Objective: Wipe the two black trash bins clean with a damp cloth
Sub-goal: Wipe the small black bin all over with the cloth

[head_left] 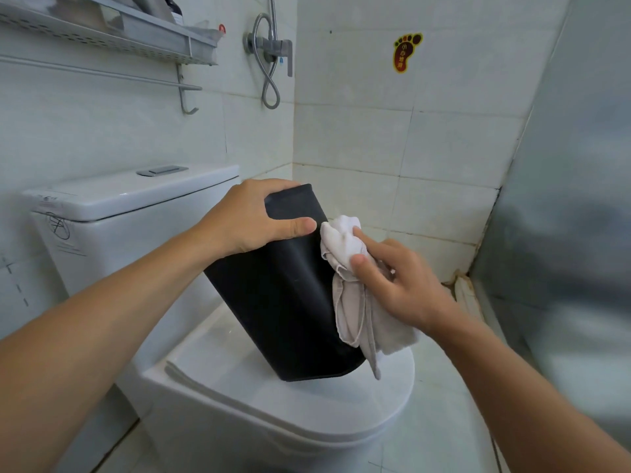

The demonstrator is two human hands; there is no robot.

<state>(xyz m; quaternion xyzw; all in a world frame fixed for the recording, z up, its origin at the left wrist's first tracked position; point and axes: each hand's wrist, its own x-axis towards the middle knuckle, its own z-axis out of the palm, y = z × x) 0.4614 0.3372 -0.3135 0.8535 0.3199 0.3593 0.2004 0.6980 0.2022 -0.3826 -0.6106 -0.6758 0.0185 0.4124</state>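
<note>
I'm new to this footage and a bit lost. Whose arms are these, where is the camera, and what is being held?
There is no machine here: a person wears a camera on the head, looking down at their own hands. The left hand grips the upturned bottom end of a black trash bin, which stands tilted, upside down, on the closed toilet lid. The right hand presses a pale cloth against the bin's side. Only one bin shows. Behind are a tiled wall and a shower hose.

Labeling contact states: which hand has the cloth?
The right hand presses the cloth against the bin's side; the left hand grips the bin's upturned base.
</note>
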